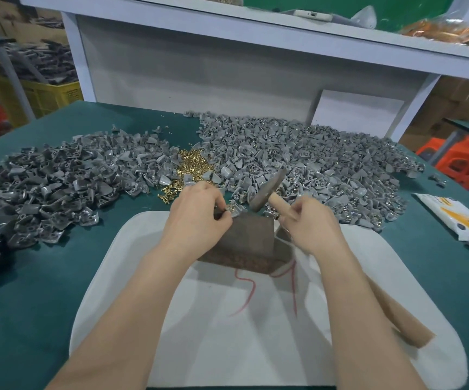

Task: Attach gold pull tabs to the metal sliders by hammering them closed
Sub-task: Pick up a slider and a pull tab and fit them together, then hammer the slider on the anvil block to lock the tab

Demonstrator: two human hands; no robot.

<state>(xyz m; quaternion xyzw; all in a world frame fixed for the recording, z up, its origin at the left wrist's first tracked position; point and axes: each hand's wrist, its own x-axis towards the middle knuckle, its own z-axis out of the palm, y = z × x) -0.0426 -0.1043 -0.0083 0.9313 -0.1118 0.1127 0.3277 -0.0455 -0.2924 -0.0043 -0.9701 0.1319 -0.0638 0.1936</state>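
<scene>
Slider [235,211], likely light, stiff and slippery, sits at the block's [244,240] far edge, pinched by the left hand [196,213]; hold its sides, clear of the hammer [267,190] the right hand [309,225] grips.

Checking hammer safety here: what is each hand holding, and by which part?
The right hand grips the hammer by its wooden handle, just below the head. The left hand pinches a grey slider with its fingertips, atop the brown block.

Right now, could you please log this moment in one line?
left hand pinches small grey metal slider on brown block | right hand grips wooden-handled hammer, head raised
</scene>
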